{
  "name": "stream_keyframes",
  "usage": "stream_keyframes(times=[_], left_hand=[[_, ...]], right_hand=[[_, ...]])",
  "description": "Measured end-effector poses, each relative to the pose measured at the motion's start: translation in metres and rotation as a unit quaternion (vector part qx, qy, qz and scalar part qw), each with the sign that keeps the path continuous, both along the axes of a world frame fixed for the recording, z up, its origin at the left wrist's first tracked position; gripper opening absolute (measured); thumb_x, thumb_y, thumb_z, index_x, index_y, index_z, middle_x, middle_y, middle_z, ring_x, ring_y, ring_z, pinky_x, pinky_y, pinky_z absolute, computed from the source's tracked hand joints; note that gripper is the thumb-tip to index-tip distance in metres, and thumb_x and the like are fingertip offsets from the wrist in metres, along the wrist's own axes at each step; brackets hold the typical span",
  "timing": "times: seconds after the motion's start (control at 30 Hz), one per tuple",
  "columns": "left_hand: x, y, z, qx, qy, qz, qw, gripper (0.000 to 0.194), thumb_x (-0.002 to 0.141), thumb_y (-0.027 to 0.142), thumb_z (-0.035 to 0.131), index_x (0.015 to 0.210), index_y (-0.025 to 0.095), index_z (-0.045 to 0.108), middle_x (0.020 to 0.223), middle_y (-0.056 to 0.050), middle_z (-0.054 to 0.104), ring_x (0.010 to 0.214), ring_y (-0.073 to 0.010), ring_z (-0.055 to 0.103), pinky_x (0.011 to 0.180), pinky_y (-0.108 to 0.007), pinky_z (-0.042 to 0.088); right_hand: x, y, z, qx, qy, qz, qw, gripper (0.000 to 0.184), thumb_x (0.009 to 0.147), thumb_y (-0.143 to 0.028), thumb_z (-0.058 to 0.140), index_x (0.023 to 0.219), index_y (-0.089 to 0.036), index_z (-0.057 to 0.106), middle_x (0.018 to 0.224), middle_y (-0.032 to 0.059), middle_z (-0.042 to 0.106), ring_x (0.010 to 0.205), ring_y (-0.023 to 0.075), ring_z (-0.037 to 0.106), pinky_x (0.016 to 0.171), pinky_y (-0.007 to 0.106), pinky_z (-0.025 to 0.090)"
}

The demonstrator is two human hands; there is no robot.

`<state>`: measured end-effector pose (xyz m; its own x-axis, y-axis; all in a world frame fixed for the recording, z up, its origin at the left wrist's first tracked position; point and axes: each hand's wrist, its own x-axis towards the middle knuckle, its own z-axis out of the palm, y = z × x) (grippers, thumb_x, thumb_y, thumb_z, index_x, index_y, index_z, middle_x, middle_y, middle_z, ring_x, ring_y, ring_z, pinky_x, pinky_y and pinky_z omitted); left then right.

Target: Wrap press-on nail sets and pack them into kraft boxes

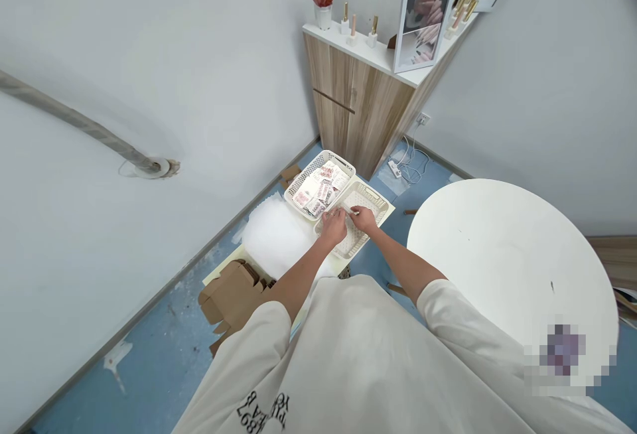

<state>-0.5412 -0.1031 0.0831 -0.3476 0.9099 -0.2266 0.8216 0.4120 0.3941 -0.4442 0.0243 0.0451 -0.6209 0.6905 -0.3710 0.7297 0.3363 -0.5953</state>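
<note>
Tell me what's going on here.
A person's left hand and right hand are close together over a white basket, their fingers on something too small to make out. Next to it, a second basket holds printed packets. A pile of white fluffy padding lies to the left of the baskets, with brown cardboard boxes nearer the person.

Pale grey walls (pixel 124 69), worn blue floor (pixel 159 381), wood-grain cabinet (pixel 358 109), round white table (pixel 507 255)
</note>
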Motion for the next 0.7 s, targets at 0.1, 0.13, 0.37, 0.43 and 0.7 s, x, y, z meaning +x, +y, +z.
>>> stream_keyframes(times=[0.1,0.13,0.37,0.43,0.7], left_hand=[[0.000,0.000,-0.001,0.004,0.003,0.003,1.000,0.049,0.084,0.004,0.047,0.132,0.016,0.049,0.135,-0.017,0.059,0.141,-0.0289,0.040,0.112,-0.050,0.021],[-0.001,0.000,-0.001,0.006,0.003,0.004,1.000,0.050,0.083,0.004,0.048,0.132,0.017,0.049,0.136,-0.017,0.059,0.140,-0.0289,0.040,0.112,-0.050,0.021],[0.000,0.003,0.000,0.078,-0.026,0.044,0.996,0.052,0.089,0.010,0.049,0.140,0.021,0.047,0.149,-0.015,0.048,0.137,-0.0303,0.043,0.112,-0.050,0.027],[0.003,0.011,0.003,0.131,-0.041,0.061,0.989,0.049,0.094,0.015,0.047,0.143,0.021,0.045,0.150,-0.015,0.046,0.136,-0.0303,0.044,0.109,-0.048,0.032],[0.052,0.062,0.019,0.257,-0.127,-0.010,0.958,0.029,0.099,0.025,0.048,0.121,0.021,0.067,0.120,-0.011,0.063,0.114,-0.0251,0.059,0.104,-0.041,0.044]], right_hand=[[0.003,0.002,0.003,0.018,0.016,-0.008,1.000,0.032,0.093,-0.028,0.055,0.118,-0.021,0.073,0.119,0.0073,0.073,0.112,0.0247,0.067,0.100,0.033,0.048],[0.004,0.004,0.005,0.028,0.023,-0.013,0.999,0.032,0.093,-0.027,0.053,0.117,-0.021,0.074,0.117,0.0070,0.074,0.110,0.0244,0.068,0.099,0.033,0.048],[0.027,0.014,0.031,0.070,0.110,-0.054,0.990,0.033,0.095,-0.027,0.048,0.116,-0.020,0.073,0.113,0.0071,0.075,0.098,0.0223,0.069,0.094,0.034,0.050],[0.041,0.017,0.040,0.073,0.138,-0.069,0.985,0.034,0.095,-0.030,0.048,0.116,-0.020,0.072,0.112,0.0065,0.075,0.096,0.0220,0.068,0.093,0.034,0.051],[0.134,0.022,0.069,0.086,0.213,-0.125,0.965,0.035,0.095,-0.037,0.048,0.117,-0.022,0.071,0.113,0.0066,0.073,0.093,0.0212,0.067,0.092,0.037,0.052]])
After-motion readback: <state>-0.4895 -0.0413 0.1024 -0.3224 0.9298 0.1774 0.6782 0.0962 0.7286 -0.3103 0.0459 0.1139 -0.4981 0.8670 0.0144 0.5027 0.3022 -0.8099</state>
